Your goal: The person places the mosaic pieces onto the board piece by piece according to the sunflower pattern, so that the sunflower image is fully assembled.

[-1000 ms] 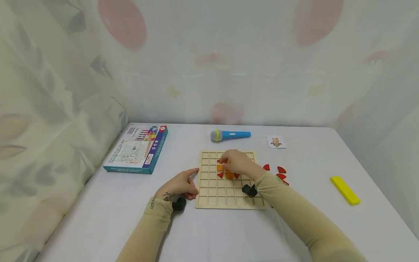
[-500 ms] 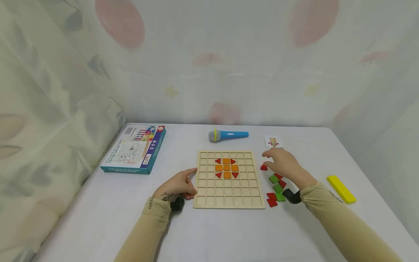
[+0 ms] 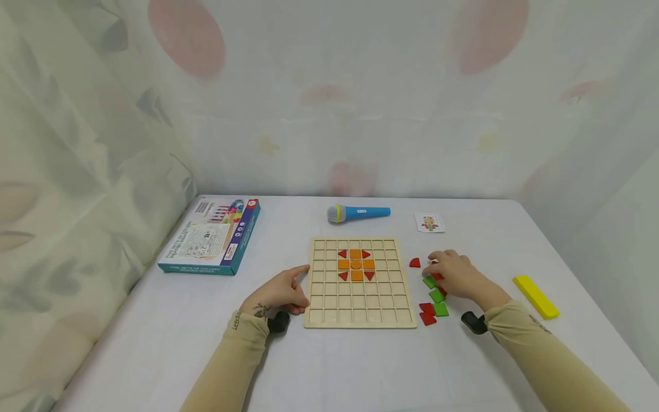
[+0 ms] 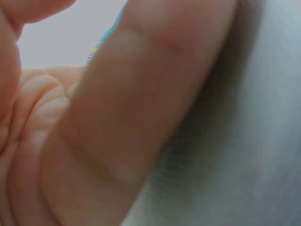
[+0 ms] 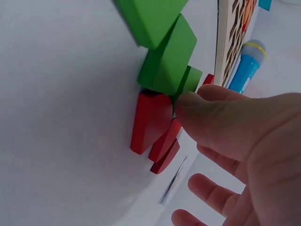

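A wooden grid board [image 3: 332,303] lies mid-table. On it an orange disc [image 3: 356,264] sits among several orange squares [image 3: 355,253], with red wedges [image 3: 369,276] at the corners. My left hand [image 3: 278,292] rests against the board's left edge, index finger straight and the lower fingers curled. My right hand [image 3: 455,274] is over the loose pieces right of the board. In the right wrist view its thumb and index tip are close by a green tile [image 5: 191,77], overlapping it, with the other fingers spread. Red quarter-round pieces [image 5: 150,120] lie right beside the thumb.
Behind the board lies a blue toy microphone [image 3: 365,213]. A small pattern card [image 3: 429,222] is at the back right, a yellow block [image 3: 536,297] further right. The game box [image 3: 211,234] sits at the back left. One red piece [image 3: 415,262] lies apart.
My right hand has moved from the board's middle to the right, then down over the loose pieces, uncovering the orange and red pattern. The left hand stays at the board's edge.
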A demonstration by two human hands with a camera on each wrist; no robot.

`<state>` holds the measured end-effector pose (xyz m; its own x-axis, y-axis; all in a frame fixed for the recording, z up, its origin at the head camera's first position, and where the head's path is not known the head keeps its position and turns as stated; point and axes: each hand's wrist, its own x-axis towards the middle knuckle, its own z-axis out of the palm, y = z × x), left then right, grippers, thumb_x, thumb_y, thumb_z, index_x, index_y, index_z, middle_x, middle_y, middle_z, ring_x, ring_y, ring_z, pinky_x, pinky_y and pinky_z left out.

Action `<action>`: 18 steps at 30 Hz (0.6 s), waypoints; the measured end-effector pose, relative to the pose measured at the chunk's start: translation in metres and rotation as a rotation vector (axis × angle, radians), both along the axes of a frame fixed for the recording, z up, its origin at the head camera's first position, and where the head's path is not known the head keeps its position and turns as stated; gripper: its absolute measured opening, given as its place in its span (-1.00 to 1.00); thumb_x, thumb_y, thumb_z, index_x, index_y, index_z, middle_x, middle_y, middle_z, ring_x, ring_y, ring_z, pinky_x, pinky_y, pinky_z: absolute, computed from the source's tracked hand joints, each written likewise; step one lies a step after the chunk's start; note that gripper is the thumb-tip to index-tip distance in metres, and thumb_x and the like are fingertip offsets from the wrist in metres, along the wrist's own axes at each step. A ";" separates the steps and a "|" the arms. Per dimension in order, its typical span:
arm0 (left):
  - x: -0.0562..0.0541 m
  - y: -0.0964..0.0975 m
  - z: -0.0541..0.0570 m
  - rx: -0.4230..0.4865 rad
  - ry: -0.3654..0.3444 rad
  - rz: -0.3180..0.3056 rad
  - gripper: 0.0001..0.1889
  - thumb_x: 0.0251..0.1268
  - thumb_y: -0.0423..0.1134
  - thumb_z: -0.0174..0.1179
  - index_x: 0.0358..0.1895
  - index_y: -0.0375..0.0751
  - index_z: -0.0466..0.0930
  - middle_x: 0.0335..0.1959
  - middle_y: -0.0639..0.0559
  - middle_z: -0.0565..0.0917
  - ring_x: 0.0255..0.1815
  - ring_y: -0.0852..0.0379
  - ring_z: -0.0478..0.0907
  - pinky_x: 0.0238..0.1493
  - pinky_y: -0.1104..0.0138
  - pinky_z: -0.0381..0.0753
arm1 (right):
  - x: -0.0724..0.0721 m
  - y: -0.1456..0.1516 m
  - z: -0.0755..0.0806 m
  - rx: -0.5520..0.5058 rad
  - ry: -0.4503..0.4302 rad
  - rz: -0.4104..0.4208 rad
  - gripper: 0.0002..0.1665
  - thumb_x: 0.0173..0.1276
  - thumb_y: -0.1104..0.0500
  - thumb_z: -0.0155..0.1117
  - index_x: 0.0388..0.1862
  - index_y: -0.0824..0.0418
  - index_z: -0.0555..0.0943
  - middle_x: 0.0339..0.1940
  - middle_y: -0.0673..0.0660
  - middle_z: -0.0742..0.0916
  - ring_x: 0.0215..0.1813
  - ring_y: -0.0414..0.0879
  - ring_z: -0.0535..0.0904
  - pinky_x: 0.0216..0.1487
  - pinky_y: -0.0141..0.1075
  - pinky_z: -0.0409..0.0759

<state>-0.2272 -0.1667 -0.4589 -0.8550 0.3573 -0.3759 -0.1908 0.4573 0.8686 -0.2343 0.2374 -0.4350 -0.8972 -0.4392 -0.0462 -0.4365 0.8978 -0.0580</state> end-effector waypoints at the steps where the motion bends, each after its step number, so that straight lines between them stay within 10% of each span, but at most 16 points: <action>1: 0.000 0.000 0.000 -0.001 0.003 -0.002 -0.01 -0.14 -0.53 0.27 0.46 -0.18 -0.04 -0.56 -0.11 0.59 -0.67 0.18 0.55 -0.56 0.35 0.62 | 0.000 0.000 -0.001 0.004 0.001 0.005 -0.69 0.08 0.24 0.37 -0.17 -0.04 0.69 0.10 0.23 0.54 0.16 0.29 0.34 0.00 0.21 0.42; 18: 0.001 0.001 0.002 0.007 -0.001 0.000 -0.02 -0.14 -0.53 0.27 0.45 -0.20 -0.04 -0.60 -0.08 0.60 -0.68 0.20 0.53 -0.58 0.37 0.61 | -0.003 -0.020 0.018 -0.187 -0.110 0.035 -0.88 0.10 0.29 0.34 -0.44 0.10 0.58 -0.45 -0.06 0.64 -0.40 -0.18 0.45 -0.36 -0.33 0.49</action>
